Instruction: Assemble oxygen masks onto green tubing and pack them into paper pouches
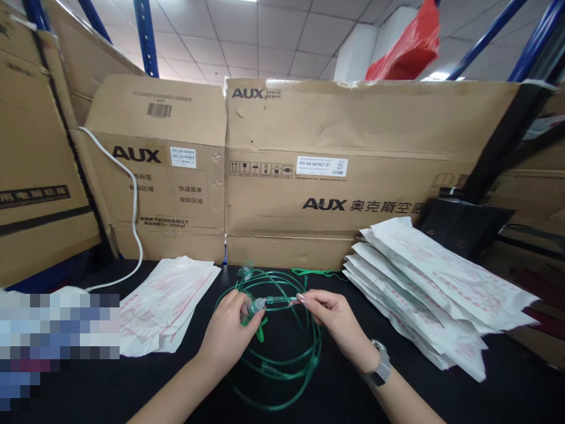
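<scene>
Coiled green see-through tubing (315,353) lies on the black table in front of me. My left hand (232,324) is closed around a green clear plastic piece that looks like an oxygen mask; its pale connector (259,304) shows between thumb and fingers, and the rest is mostly covered. From that connector a short straight length of tube runs across to my right hand (324,309), whose thumb and fingertips pinch the tubing. A bright green strap (262,331) hangs just below my left hand. Another clear green part (245,271) sits behind it.
White printed paper pouches (165,303) lie at the left, and a taller stack of similar pouches (424,294) stands at the right. Cardboard panels (273,218) wall the back. A white cable (136,229) hangs left; a black box (468,229) stands behind the stack.
</scene>
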